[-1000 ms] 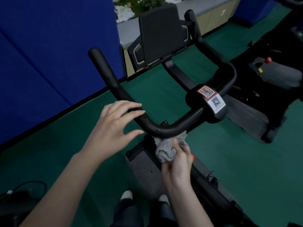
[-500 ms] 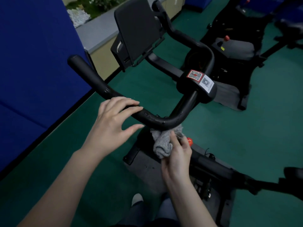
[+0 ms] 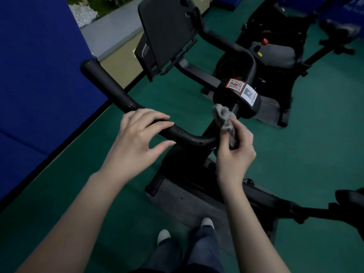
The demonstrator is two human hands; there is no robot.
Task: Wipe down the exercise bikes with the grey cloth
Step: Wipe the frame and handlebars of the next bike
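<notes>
Head view: your left hand (image 3: 136, 134) lies over the curved black handlebar (image 3: 110, 89) of the near black exercise bike (image 3: 185, 164). Its fingers are fairly straight across the top and the thumb is apart below, so it steadies the bar rather than clamps it. Your right hand (image 3: 234, 152) pinches the crumpled grey cloth (image 3: 224, 117), whose free end sits against the bar, just beside the black centre hub with QR-code stickers (image 3: 242, 91).

The risks, as I judge them:
- The cloth is bunched into a small wad, so only a little of it meets the bar and you may leave streaks or miss the underside.
- A light pinch could let the cloth slip and drop to the green floor (image 3: 315, 154).
- Rubbing across the sticker edges might lift them.
- Small droplets show on the bend, so your resting hand could slide.
- The stretch under your left hand may go unwiped.
- The second black exercise bike (image 3: 275, 52) beyond could be forgotten.
</notes>
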